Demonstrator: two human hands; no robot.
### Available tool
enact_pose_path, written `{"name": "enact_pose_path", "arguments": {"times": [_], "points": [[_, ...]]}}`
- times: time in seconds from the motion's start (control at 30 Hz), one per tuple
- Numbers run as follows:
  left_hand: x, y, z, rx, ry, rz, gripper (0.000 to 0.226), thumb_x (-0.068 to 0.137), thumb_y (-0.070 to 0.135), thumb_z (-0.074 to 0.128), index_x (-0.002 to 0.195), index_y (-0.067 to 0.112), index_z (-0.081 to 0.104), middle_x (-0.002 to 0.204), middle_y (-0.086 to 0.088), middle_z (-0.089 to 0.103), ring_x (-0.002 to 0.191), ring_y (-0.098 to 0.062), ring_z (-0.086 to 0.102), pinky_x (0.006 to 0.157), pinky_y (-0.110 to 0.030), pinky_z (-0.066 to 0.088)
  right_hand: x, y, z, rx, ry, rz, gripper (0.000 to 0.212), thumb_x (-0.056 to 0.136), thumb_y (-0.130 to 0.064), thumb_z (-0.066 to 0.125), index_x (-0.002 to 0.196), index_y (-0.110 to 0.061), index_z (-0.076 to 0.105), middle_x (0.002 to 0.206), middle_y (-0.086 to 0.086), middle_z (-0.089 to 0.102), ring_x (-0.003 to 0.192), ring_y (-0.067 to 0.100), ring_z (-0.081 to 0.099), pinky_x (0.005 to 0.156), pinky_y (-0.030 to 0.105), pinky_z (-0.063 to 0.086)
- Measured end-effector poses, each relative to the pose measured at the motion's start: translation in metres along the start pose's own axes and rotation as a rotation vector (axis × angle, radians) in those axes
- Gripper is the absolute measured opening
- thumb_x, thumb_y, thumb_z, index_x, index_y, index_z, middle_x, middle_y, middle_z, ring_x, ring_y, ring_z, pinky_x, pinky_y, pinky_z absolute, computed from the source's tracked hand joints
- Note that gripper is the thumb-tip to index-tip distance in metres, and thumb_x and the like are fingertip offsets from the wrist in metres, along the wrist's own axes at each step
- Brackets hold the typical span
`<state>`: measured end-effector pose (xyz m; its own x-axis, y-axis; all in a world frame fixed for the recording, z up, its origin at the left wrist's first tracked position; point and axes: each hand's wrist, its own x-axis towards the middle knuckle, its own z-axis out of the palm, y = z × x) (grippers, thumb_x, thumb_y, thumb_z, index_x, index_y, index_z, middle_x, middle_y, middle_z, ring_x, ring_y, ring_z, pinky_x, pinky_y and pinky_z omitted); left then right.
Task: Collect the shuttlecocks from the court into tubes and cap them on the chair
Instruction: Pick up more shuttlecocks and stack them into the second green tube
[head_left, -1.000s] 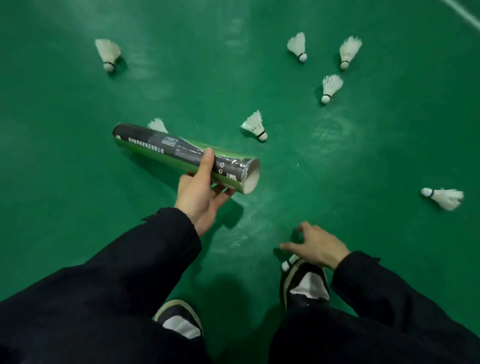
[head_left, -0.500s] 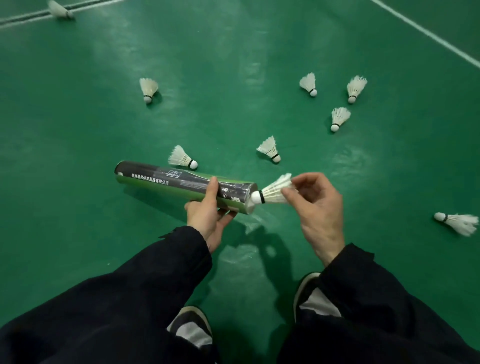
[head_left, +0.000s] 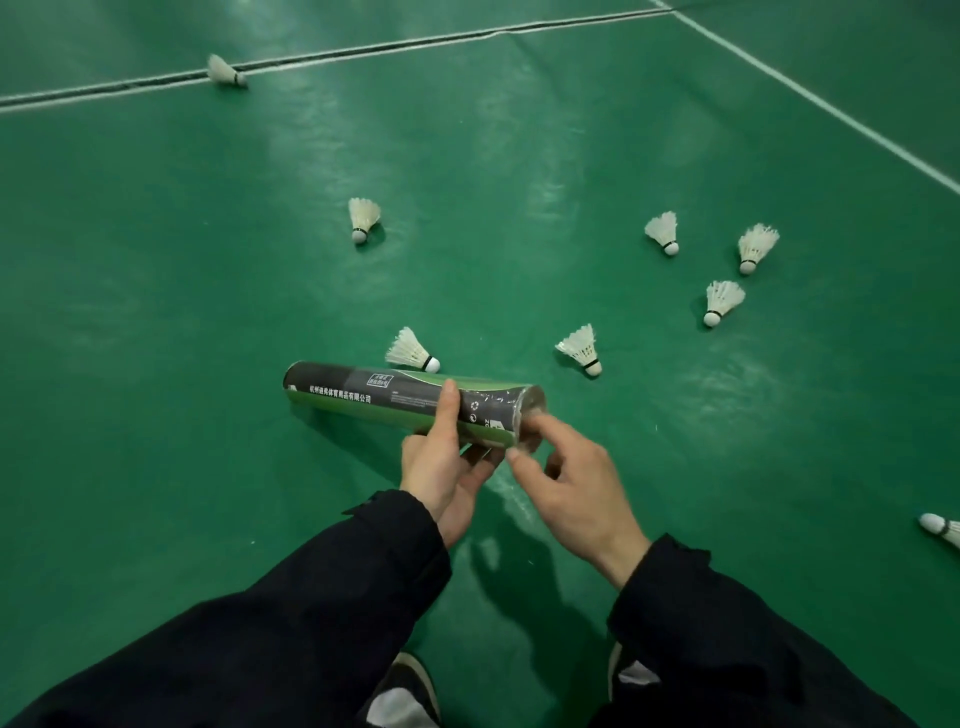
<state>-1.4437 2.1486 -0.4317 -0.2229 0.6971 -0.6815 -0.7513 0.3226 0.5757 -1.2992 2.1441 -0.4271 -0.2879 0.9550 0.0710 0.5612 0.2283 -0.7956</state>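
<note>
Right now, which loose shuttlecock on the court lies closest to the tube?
The shuttlecock just beyond the tube, cork pointing right, almost touching its far side. The next nearest shuttlecock lies clearly apart, off the tube's open end.

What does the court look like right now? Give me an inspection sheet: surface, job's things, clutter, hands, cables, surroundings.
Surface: green court floor, glossy, with white lines.
Job's things: tube held level, open end to the right; eight shuttlecocks on the floor, nearest just beyond the tube, one cut by the right edge.
Clutter: nothing seen.
Hands: left hand grips the tube; right hand at the tube's mouth, fingers loosely curled.
Cables: nothing seen.
Surroundings: dark sleeves and shoes below; no chair or caps in view.
</note>
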Motion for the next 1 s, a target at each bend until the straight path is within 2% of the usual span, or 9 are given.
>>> {"name": "enact_pose_path", "arguments": {"times": [0.1, 0.23, 0.33, 0.47, 0.63, 0.73, 0.83, 0.9, 1.0], "points": [[0.006, -0.012, -0.004, 0.027, 0.018, -0.012, 0.070, 0.093, 0.046, 0.073, 0.139, 0.000, 0.050, 0.119, -0.019, 0.074, 0.104, -0.033, 0.075, 0.071, -0.038, 0.062, 0.013, 0.000, 0.007, 0.040, -0.275, 0.140, 0.023, 0.097, -0.024, 0.057, 0.117, -0.026, 0.067, 0.082, -0.008, 0.068, 0.057, 0.006, 0.057, 0.058, 0.036, 0.054], [0.023, -0.019, -0.007, 0.065, 0.041, -0.009, 0.093, 0.080, 0.055, 0.082, 0.145, 0.004, 0.038, 0.120, -0.021, 0.073, 0.104, -0.038, 0.073, 0.069, -0.044, 0.059, 0.032, 0.002, 0.006, 0.244, -0.521, 0.336, 0.031, 0.100, -0.015, 0.057, 0.130, -0.020, 0.060, 0.107, 0.016, 0.071, 0.061, 0.012, 0.061, 0.047, 0.031, 0.051], [0.035, -0.014, 0.001, 0.036, 0.035, 0.006, 0.091, 0.079, 0.053, 0.080, 0.144, 0.002, 0.041, 0.120, -0.022, 0.073, 0.092, -0.034, 0.073, 0.064, -0.041, 0.057, 0.039, 0.011, 0.005, 0.359, -0.339, 0.259, 0.026, 0.096, -0.024, 0.064, 0.121, -0.022, 0.068, 0.096, 0.015, 0.074, 0.059, 0.013, 0.062, 0.049, 0.031, 0.049], [0.059, -0.010, 0.013, -0.010, 0.076, 0.042, 0.092, 0.084, 0.046, 0.079, 0.152, 0.004, 0.033, 0.125, -0.016, 0.072, 0.111, -0.027, 0.073, 0.076, -0.041, 0.064, 0.065, 0.044, -0.003, 0.452, 0.049, 0.264, 0.023, 0.094, -0.039, 0.060, 0.089, -0.020, 0.071, 0.079, 0.005, 0.072, 0.054, 0.017, 0.060, 0.051, 0.036, 0.049], [0.058, -0.003, 0.000, 0.156, 0.134, 0.078, 0.122, 0.068, 0.050, 0.080, 0.163, 0.025, 0.008, 0.148, -0.015, 0.052, 0.125, -0.027, 0.061, 0.112, -0.058, 0.045, 0.151, 0.111, -0.011, -0.311, 0.078, 0.095, 0.016, 0.103, -0.027, 0.051, 0.112, -0.024, 0.065, 0.118, -0.005, 0.066, 0.091, 0.015, 0.064, 0.083, 0.044, 0.056], [0.050, 0.005, -0.010, 0.181, 0.143, 0.090, 0.118, 0.069, 0.049, 0.079, 0.163, 0.029, 0.010, 0.143, -0.012, 0.057, 0.124, -0.026, 0.063, 0.112, -0.057, 0.045, 0.196, 0.155, -0.017, -0.772, -0.201, 0.110, 0.060, 0.092, -0.009, 0.051, 0.149, -0.026, 0.043, 0.161, 0.002, 0.038, 0.103, 0.030, 0.066, 0.083, 0.046, 0.058], [0.048, 0.014, -0.017, 0.148, 0.183, 0.126, 0.114, 0.070, 0.048, 0.078, 0.162, 0.029, 0.015, 0.132, -0.006, 0.065, 0.117, -0.024, 0.067, 0.110, -0.056, 0.047, 0.206, 0.180, -0.031, -0.941, -0.249, 0.177, 0.043, 0.089, -0.008, 0.052, 0.132, -0.016, 0.056, 0.128, 0.014, 0.058, 0.098, 0.038, 0.065, 0.081, 0.047, 0.057], [0.051, 0.017, -0.023, 0.092, 0.226, 0.143, 0.112, 0.068, 0.048, 0.079, 0.160, 0.027, 0.020, 0.130, -0.008, 0.067, 0.116, -0.024, 0.068, 0.108, -0.055, 0.050, 0.197, 0.176, -0.042, -0.677, -0.116, 0.268, 0.023, 0.092, -0.014, 0.057, 0.112, -0.013, 0.068, 0.106, 0.014, 0.069, 0.089, 0.037, 0.067, 0.080, 0.046, 0.057], [0.057, 0.018, -0.021, -0.005, 0.255, 0.121, 0.108, 0.071, 0.047, 0.082, 0.159, 0.018, 0.025, 0.125, -0.013, 0.071, 0.112, -0.025, 0.072, 0.101, -0.051, 0.056, 0.146, 0.120, -0.049, 0.259, 0.104, 0.308, 0.011, 0.089, -0.009, 0.077, 0.091, -0.020, 0.075, 0.086, 0.008, 0.075, 0.077, 0.023, 0.068, 0.079, 0.040, 0.058]]}}
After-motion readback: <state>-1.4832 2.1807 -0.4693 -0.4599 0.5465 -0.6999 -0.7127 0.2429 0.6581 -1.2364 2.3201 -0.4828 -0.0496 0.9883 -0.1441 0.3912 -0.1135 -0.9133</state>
